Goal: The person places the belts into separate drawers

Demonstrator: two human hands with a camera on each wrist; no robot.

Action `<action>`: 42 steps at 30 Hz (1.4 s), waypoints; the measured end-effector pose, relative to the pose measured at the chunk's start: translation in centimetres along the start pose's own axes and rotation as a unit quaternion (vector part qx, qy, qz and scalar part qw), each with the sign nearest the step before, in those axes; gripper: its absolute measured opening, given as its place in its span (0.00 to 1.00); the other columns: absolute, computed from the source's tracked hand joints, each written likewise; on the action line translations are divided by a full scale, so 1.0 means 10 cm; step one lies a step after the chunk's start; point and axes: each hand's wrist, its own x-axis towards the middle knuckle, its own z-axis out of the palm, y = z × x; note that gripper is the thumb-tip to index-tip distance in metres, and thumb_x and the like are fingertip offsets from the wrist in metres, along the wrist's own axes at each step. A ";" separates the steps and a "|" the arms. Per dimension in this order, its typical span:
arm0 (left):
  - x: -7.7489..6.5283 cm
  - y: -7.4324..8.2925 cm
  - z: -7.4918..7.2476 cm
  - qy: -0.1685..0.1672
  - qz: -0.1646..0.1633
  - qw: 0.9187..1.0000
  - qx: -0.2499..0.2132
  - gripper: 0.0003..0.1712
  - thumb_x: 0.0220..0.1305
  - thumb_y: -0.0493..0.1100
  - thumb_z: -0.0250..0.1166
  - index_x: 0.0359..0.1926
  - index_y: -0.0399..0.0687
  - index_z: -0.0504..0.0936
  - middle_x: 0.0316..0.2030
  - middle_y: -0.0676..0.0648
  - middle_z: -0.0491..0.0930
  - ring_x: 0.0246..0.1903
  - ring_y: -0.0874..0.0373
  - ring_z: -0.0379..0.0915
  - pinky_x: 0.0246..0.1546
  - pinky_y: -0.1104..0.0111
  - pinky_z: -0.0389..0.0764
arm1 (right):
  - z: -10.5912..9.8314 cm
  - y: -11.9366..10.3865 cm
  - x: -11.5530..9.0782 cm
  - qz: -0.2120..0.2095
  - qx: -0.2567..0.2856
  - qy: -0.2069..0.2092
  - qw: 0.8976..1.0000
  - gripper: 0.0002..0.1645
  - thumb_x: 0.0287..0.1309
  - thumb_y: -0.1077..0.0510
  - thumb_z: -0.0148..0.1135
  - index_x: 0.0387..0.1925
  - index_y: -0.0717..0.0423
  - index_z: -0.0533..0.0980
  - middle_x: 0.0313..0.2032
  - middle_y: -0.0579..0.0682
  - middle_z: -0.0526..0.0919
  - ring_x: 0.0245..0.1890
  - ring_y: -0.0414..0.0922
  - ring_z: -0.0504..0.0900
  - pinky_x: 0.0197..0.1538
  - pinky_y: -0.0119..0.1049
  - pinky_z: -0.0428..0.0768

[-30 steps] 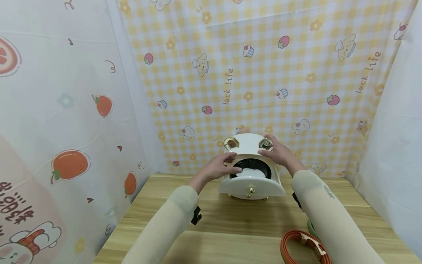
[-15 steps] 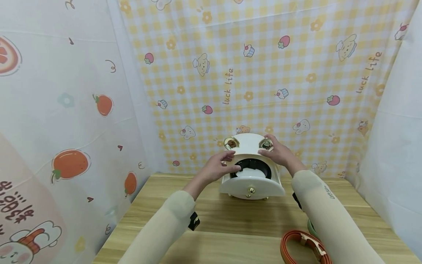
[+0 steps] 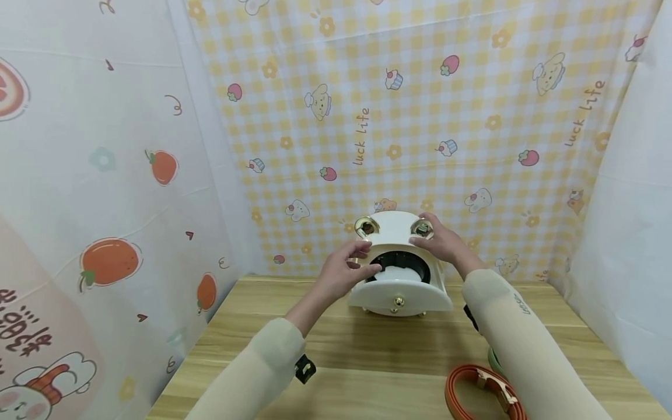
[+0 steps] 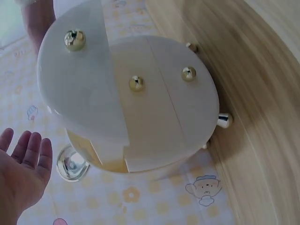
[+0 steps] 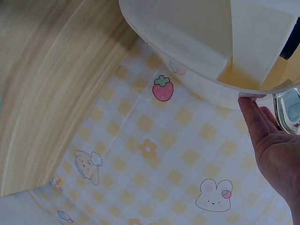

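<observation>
A white rounded storage box [image 3: 394,226] with gold ear-like rings and gold knobs stands on the table. Its top drawer [image 3: 375,297] is pulled out, and a coiled black strap [image 3: 423,266] lies inside. My right hand [image 3: 446,244] grips the box's upper right corner around the gold ring, thumb at the front edge. In the right wrist view, fingers [image 5: 253,115] touch the box's side. My left hand [image 3: 337,273] hovers at the drawer's left with thumb and fingers spread apart. The left wrist view shows that palm [image 4: 21,180] holding nothing.
On the wooden table [image 3: 378,391], an orange belt [image 3: 452,389] with a gold buckle lies coiled at the front right. A green coiled item [image 3: 493,361] sits behind it, partly hidden by my right sleeve. Patterned cloth [image 3: 294,134] hangs behind and at the sides.
My left hand has drawn back slightly left and down from the drawer, and its forearm has shifted left. My right hand stays on the box.
</observation>
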 end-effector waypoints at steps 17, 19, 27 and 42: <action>-0.39 -0.04 0.17 0.025 -0.011 0.995 -0.095 0.30 0.60 0.41 0.73 0.62 0.38 0.76 0.52 0.37 0.77 0.48 0.45 0.76 0.47 0.61 0.79 | -0.01 0.00 -0.01 -0.005 -0.006 0.001 1.000 0.48 0.69 0.41 0.57 0.77 0.50 0.44 0.63 0.73 0.67 0.60 0.72 0.67 0.60 0.67 0.65; -0.44 -0.04 0.20 0.027 -0.016 0.994 -0.101 0.30 0.60 0.43 0.73 0.61 0.38 0.76 0.51 0.38 0.78 0.46 0.48 0.76 0.46 0.64 0.78 | -0.01 0.00 -0.01 -0.005 -0.005 0.001 1.000 0.48 0.69 0.41 0.57 0.77 0.50 0.44 0.63 0.73 0.67 0.60 0.72 0.67 0.60 0.67 0.65; -0.60 -0.08 0.38 0.038 -0.025 0.990 -0.132 0.27 0.59 0.41 0.73 0.59 0.41 0.78 0.49 0.42 0.79 0.47 0.49 0.75 0.45 0.66 0.78 | -0.01 -0.01 -0.03 -0.007 -0.007 0.001 1.000 0.47 0.69 0.41 0.57 0.77 0.51 0.45 0.61 0.73 0.69 0.58 0.71 0.69 0.59 0.66 0.66; -0.74 -0.22 0.82 0.074 -0.031 0.982 -0.169 0.23 0.56 0.38 0.75 0.53 0.41 0.81 0.46 0.42 0.80 0.42 0.56 0.76 0.44 0.67 0.79 | -0.02 -0.02 -0.05 -0.009 -0.004 0.002 1.000 0.47 0.69 0.42 0.57 0.76 0.51 0.45 0.60 0.73 0.70 0.58 0.70 0.70 0.58 0.65 0.67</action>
